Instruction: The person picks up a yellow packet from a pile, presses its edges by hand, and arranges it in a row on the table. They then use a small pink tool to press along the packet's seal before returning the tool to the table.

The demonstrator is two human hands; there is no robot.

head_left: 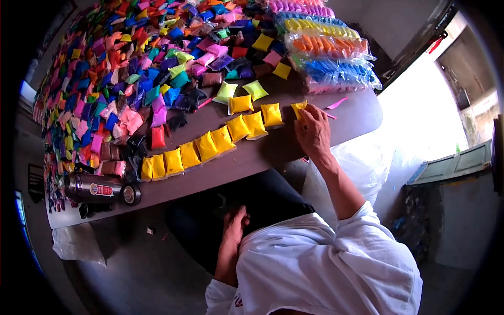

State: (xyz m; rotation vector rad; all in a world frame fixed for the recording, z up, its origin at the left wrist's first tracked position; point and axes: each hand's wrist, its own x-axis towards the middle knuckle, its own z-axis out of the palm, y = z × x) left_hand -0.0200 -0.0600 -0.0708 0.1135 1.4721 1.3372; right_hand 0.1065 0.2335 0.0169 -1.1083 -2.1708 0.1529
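Observation:
At the right end of a curved row, my right hand (314, 131) has its fingertips closed on a small yellow packet (298, 109) at the tabletop; the fingers partly cover it. To its left lies another yellow packet (272, 114), and several more run down toward the near left edge, such as one yellow packet (206, 146). Behind the row sits a separate yellow packet (241, 104). My left hand (235, 220) rests on my lap, below the table edge, with loosely extended fingers and nothing seen in it.
A large heap of multicoloured packets (152, 58) covers the table's far left. Clear bags of sorted packets (341, 71) are stacked at the back right, near pink plastic sticks (337, 103). A dark flask (100, 188) lies on its side at the left edge. A clear plastic bag (362, 160) hangs beyond my right arm.

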